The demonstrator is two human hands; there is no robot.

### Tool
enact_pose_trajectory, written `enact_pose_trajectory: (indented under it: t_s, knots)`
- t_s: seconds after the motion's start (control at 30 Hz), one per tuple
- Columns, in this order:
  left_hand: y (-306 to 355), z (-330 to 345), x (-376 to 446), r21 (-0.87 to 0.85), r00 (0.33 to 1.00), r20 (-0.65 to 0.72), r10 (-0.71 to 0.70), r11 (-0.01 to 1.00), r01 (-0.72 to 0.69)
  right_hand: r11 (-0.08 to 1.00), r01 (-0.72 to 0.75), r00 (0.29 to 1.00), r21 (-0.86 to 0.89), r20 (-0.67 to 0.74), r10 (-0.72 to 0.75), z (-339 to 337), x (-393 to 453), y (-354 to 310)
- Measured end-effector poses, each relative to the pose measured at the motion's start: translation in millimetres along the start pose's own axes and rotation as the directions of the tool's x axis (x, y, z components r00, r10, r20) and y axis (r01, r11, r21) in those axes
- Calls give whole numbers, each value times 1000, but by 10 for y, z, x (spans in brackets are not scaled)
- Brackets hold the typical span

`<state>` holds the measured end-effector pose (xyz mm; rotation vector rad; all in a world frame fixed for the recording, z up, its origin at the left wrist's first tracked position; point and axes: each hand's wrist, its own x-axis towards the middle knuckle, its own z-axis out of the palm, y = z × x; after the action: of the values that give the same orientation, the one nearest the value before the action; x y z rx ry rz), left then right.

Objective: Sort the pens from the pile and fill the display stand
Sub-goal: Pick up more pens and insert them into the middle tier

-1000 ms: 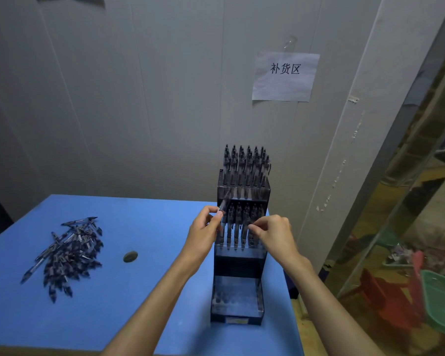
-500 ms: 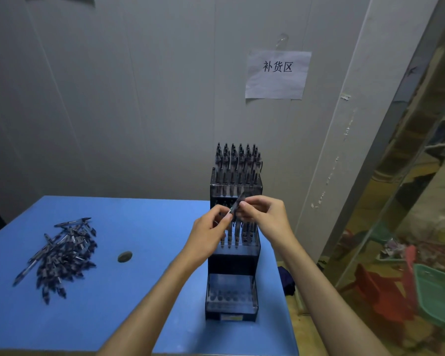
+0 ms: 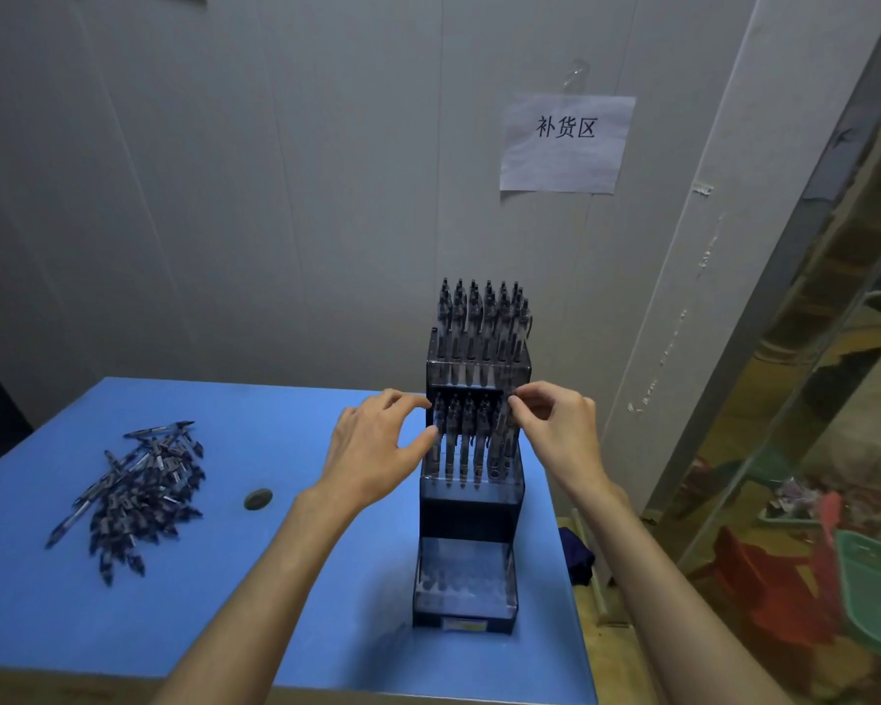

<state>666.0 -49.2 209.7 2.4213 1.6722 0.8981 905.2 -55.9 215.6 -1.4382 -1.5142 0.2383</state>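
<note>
Filling the middle tier: the right hand (image 3: 555, 429) is pinching a pen (image 3: 500, 435) into the display stand (image 3: 471, 506), while the left hand (image 3: 377, 445) is hovering beside it, fingers apart. The pile (image 3: 133, 493) is lying well apart; next, probably fetching another pen.

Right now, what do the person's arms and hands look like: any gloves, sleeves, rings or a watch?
Both forearms are bare as far as the frame shows, with no sleeves in view. The left hand and right hand wear no gloves; no ring, watch or wristband shows on either. Fingernails look short and unpainted.
</note>
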Motion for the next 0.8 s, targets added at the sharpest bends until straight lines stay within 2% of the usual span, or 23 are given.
enact_pose_trajectory:
  t_s: [0.5, 0.7, 0.8]
  knots:
    - [39, 57, -80, -30, 998, 51, -31, 999, 33, 998, 6, 998, -67, 56, -2, 57, -32, 126]
    - [78, 110, -94, -21, 996, 69, -50, 998, 51, 991, 9, 985, -135, 171, 15, 166, -121, 272]
    - [95, 107, -123, -13, 996, 70, -62, 998, 63, 992, -5, 986, -123, 165, 26, 207, -162, 303]
